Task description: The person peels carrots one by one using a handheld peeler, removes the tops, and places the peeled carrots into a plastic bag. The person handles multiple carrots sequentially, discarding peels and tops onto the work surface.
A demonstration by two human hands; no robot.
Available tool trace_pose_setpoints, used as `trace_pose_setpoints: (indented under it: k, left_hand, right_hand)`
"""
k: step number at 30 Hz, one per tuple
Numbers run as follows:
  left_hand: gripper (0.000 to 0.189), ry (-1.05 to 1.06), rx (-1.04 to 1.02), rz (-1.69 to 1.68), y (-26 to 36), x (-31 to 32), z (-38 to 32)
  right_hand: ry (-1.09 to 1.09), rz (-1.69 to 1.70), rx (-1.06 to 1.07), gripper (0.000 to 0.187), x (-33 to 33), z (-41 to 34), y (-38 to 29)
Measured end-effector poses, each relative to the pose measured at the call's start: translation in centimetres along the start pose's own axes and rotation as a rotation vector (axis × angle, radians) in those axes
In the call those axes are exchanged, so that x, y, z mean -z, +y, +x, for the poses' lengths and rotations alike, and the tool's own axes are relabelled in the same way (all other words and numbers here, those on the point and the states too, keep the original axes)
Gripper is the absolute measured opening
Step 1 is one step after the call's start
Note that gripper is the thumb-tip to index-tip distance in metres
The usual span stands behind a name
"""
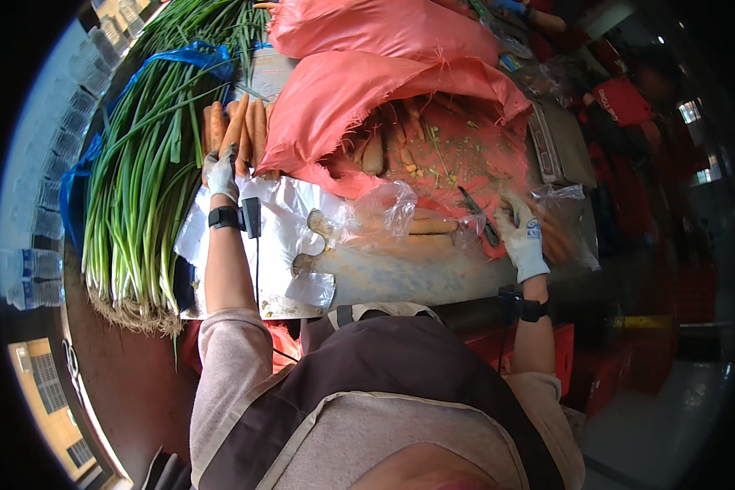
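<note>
My left hand (222, 173), in a white work glove, grips the lower end of a carrot (237, 122). That carrot leans over a row of other carrots (258, 131) beside the spring onions. My right hand (519, 229), also gloved, is over the right part of the table with its thumb and fingers apart and nothing between them. Just left of it lies a dark hand tool (479, 214) whose exact kind I cannot tell. A clear plastic bag with carrots (432, 226) lies between my hands. More carrots (554, 236), blurred, lie in plastic right of my right hand.
An open red woven sack (367, 92) holds soiled carrots (373, 153) and root scraps. Long spring onions (141, 202) cover the left side, on blue plastic (73, 184). A metal box-like device (560, 147) stands at right. Water bottles (40, 263) line the window. Another person's gloved hand (508, 6) shows at top right.
</note>
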State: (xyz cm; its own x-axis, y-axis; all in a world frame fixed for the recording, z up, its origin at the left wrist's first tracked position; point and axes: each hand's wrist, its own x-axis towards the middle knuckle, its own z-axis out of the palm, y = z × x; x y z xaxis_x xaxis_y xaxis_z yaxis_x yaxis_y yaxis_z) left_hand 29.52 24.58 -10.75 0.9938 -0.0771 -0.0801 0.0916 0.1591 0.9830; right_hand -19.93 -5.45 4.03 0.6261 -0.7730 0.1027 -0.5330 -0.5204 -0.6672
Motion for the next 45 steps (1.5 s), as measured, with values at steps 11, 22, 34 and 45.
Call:
trace_pose_setpoints:
  k: [11,22,34,45]
  left_hand:
    - [0.028,0.07,-0.158,-0.06,5.1,3.5,-5.1]
    - [0.021,0.279,-0.144,-0.065,11.9,8.0,-23.8]
    - [0.02,-0.295,-0.154,-0.018,17.3,-10.3,-32.1]
    - [0.025,-0.812,0.911,-0.815,5.0,-25.1,-34.0]
  right_hand:
    - [-0.492,0.34,0.023,0.033,-10.8,11.6,-3.4]
    - [-0.482,1.256,-0.752,0.038,-22.7,29.5,3.5]
    - [-0.562,1.219,-0.595,0.037,-8.1,20.3,7.9]
    - [-0.626,1.464,-0.524,0.038,6.2,6.1,12.8]
